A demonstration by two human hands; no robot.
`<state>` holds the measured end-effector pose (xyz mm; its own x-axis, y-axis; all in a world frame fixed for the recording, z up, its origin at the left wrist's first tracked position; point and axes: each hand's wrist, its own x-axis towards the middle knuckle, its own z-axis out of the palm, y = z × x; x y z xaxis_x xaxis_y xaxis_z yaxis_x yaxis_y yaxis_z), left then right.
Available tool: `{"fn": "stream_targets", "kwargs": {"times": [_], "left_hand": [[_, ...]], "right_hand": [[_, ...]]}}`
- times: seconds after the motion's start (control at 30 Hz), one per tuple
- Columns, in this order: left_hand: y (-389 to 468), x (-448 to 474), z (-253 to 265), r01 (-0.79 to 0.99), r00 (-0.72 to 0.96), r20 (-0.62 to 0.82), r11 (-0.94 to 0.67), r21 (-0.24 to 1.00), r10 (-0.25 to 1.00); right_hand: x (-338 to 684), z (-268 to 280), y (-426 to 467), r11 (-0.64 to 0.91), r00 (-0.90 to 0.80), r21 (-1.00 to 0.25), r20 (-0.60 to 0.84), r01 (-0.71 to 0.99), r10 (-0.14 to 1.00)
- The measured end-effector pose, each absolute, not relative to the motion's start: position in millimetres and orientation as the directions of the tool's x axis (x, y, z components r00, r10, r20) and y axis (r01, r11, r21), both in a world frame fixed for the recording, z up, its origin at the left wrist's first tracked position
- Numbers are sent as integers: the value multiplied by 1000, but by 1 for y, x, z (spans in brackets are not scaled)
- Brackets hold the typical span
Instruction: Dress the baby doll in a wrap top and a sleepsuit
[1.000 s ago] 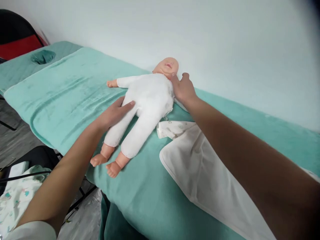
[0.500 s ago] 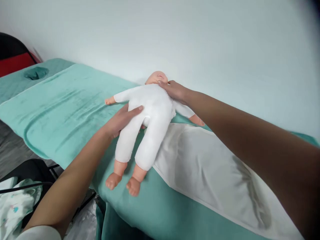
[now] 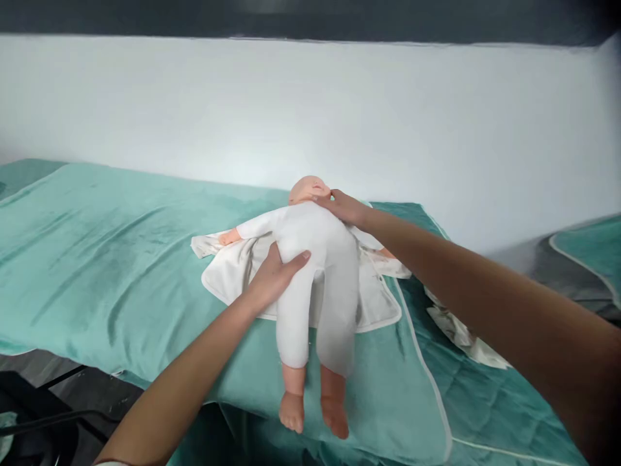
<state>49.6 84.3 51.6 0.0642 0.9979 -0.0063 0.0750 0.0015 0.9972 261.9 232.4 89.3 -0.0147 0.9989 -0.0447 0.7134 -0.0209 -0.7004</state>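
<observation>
On the green-draped bed (image 3: 97, 259), I see the doll (image 3: 323, 239) now shifted over the spread white garment (image 3: 226, 276), arms lined up with its sleeves; the left hand (image 3: 275, 277) grips its hip at eight o'clock, the right hand (image 3: 342, 206) cradles its neck at one.

From a single camera worn on the person's head, the view looks forward and down past the left hand (image 3: 272, 278) and right hand (image 3: 342, 207), within arm's reach of the doll (image 3: 310, 236) at centre. It faces the long side of a green-covered bed (image 3: 87, 259), wide enough to include the pale wall (image 3: 194, 103) behind and a dark band (image 3: 310, 18) across the top.
</observation>
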Motion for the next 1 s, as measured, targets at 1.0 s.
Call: {"fn": "stream_targets", "kwargs": {"times": [1.0], "left_hand": [[130, 7, -12, 951, 123, 413, -227, 212, 902]], "right_hand": [[109, 52, 215, 552, -552, -22, 19, 833, 834]]}}
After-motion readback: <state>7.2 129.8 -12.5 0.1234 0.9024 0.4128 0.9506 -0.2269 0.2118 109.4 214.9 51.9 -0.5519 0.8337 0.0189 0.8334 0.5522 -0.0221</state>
